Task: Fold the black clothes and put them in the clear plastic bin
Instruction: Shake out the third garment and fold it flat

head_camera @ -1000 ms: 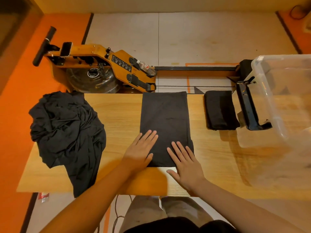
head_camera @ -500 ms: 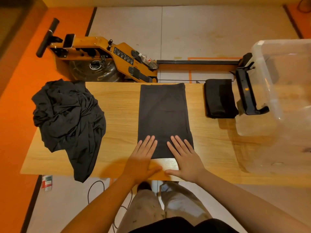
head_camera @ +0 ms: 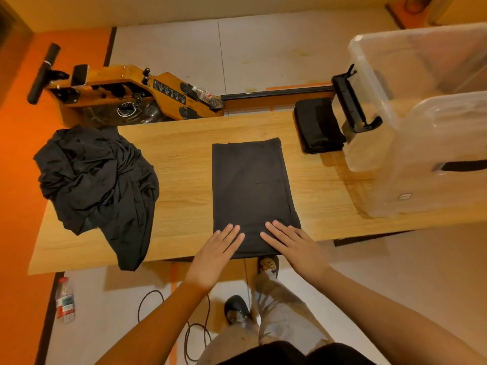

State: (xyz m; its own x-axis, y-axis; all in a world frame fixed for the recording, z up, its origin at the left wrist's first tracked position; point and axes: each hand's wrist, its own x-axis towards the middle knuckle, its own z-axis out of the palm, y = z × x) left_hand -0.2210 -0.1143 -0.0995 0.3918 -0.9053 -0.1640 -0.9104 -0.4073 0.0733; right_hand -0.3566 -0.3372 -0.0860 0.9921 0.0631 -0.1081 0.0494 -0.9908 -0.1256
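A black garment (head_camera: 251, 188), folded into a long flat rectangle, lies mid-table with its near end at the front edge. My left hand (head_camera: 218, 252) rests flat on its near left corner, fingers straight. My right hand (head_camera: 290, 245) lies flat on the near right corner. A crumpled heap of black clothes (head_camera: 97, 180) sits at the table's left end, one part hanging over the front edge. A small folded black piece (head_camera: 319, 125) lies at the back right, beside the clear plastic bin (head_camera: 421, 143).
The wooden table (head_camera: 184, 167) has its front edge right under my hands. An orange rowing machine (head_camera: 131, 93) stands on the floor behind the table. A plastic bottle (head_camera: 64, 300) and a black cable (head_camera: 195, 330) lie on the floor near my feet.
The folded garment has slid toward me, its far end now well short of the table's back edge. Both hands moved back with it to the front edge.
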